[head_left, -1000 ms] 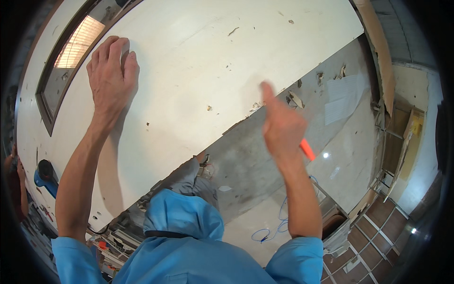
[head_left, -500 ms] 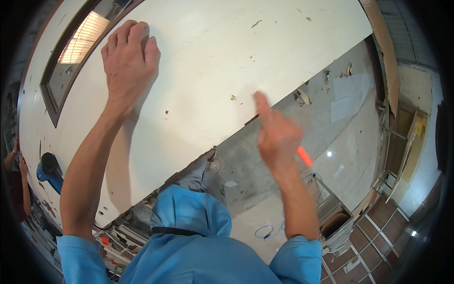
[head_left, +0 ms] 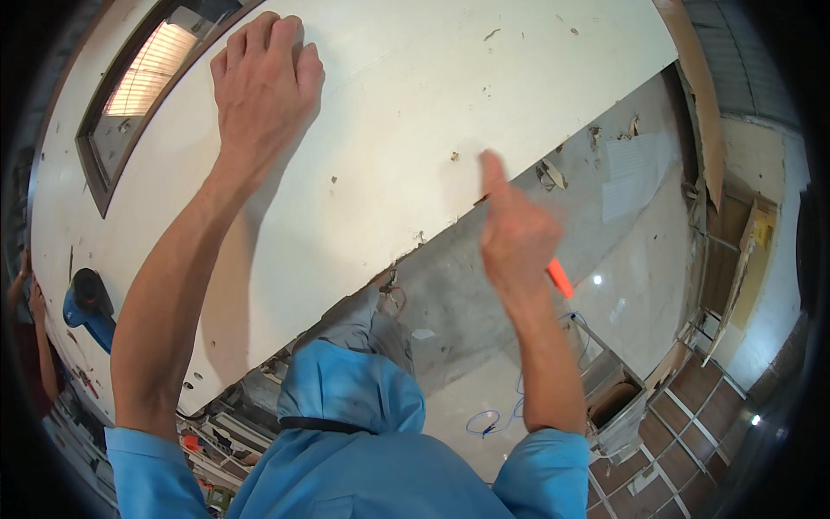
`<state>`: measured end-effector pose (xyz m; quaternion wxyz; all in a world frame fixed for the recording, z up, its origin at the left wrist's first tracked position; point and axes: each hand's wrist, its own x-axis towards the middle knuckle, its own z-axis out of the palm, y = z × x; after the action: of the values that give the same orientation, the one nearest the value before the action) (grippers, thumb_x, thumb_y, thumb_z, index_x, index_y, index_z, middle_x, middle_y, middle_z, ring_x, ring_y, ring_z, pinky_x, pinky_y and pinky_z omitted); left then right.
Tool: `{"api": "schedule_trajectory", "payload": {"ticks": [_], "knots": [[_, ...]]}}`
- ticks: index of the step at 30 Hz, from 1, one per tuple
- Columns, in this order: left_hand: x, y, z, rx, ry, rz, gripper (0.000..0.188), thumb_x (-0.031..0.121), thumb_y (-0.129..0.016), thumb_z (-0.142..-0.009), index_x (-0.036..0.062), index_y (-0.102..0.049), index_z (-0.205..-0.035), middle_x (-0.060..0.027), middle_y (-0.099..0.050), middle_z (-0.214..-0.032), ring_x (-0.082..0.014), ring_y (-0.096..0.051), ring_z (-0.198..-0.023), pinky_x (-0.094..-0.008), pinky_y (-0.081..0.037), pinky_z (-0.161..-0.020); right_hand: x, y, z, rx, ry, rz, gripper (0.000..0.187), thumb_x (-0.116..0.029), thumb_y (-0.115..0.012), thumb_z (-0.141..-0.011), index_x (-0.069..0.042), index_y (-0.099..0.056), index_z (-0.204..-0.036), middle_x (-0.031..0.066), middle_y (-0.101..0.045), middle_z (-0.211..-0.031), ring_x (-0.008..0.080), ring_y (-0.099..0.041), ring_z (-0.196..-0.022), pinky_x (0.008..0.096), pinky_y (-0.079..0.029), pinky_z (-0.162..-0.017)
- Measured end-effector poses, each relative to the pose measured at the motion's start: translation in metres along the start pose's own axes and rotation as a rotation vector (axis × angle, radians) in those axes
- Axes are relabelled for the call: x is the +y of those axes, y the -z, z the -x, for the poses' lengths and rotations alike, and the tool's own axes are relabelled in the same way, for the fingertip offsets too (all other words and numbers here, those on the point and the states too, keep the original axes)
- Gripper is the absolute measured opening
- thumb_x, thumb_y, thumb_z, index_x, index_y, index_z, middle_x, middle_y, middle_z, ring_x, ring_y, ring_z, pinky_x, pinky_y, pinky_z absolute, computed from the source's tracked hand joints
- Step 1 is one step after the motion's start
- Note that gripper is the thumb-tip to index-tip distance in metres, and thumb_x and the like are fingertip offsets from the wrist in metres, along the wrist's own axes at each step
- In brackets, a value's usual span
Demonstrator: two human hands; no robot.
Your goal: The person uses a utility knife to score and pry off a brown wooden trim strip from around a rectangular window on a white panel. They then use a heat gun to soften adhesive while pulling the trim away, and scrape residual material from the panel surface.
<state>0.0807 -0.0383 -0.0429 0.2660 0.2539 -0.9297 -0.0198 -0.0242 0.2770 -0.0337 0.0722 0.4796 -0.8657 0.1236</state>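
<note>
A large white panel [head_left: 380,130] with scuffs and small holes spreads out in front of me. My left hand [head_left: 264,82] rests on it, fingers slightly bent and thumb apart, holding nothing. At the panel's near right edge is my right hand [head_left: 519,229], blurred by motion. It is closed around a slim orange-handled tool [head_left: 560,278], whose orange end sticks out beside the palm. One finger or the thumb points up along the panel edge. The tool's other end is hidden in the hand, so its kind cannot be told.
A dark-framed window opening [head_left: 143,86] is set in the panel. A blue and black power tool [head_left: 89,303] lies on it at left. Another person's hand [head_left: 36,303] touches the far left edge. Below are a metal box frame [head_left: 614,389], blue cord [head_left: 488,424] and paper sheets [head_left: 640,173].
My left hand and the nearby marks on the panel have shifted right and upward in view. My right hand has moved slightly up and right along the edge, still holding the orange-handled tool.
</note>
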Motion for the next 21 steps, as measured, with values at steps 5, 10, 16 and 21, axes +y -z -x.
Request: {"api": "schedule_trajectory", "payload": {"ticks": [5,10,16,21], "knots": [[0.001,0.001,-0.003,-0.012,0.031,-0.007,0.031,0.022,-0.063,-0.094,0.007,-0.062,-0.122,-0.0107,-0.062,-0.13,-0.0315,-0.055,-0.124,-0.0494,-0.038,-0.107,-0.035,0.013,0.016,-0.096,0.068,-0.052,0.074,0.0,-0.062,-0.076,-0.019,-0.062,-0.148,0.0035,-0.048,-0.065,0.0241,-0.05,-0.051,0.0391,-0.041,-0.047],[-0.001,0.002,-0.001,-0.015,0.013,-0.001,0.032,0.022,-0.063,-0.094,0.0066,-0.062,-0.123,-0.0114,-0.062,-0.132,-0.0324,-0.055,-0.125,-0.0501,-0.038,-0.108,0.03,0.006,-0.031,0.065,-0.045,-0.055,0.066,0.003,-0.06,-0.08,-0.017,-0.065,-0.143,0.0053,-0.055,-0.066,0.027,-0.052,-0.051,0.0399,-0.043,-0.049],[0.0,-0.001,0.0,-0.029,0.019,-0.021,0.033,0.021,-0.063,-0.094,0.0054,-0.063,-0.123,-0.0129,-0.062,-0.133,-0.0333,-0.055,-0.125,-0.0503,-0.038,-0.108,-0.025,0.004,0.007,0.005,0.006,-0.034,0.066,0.0,-0.059,-0.081,-0.017,-0.064,-0.144,0.0045,-0.051,-0.065,0.025,-0.05,-0.051,0.0404,-0.041,-0.049],[0.002,0.004,-0.004,-0.033,0.035,-0.011,0.032,0.02,-0.063,-0.094,0.0052,-0.063,-0.122,-0.0131,-0.062,-0.132,-0.0332,-0.055,-0.125,-0.0504,-0.038,-0.108,-0.036,0.014,0.009,-0.065,0.112,-0.061,0.068,-0.001,-0.06,-0.081,-0.018,-0.063,-0.146,0.0043,-0.048,-0.064,0.0243,-0.049,-0.051,0.0395,-0.041,-0.049]]}}
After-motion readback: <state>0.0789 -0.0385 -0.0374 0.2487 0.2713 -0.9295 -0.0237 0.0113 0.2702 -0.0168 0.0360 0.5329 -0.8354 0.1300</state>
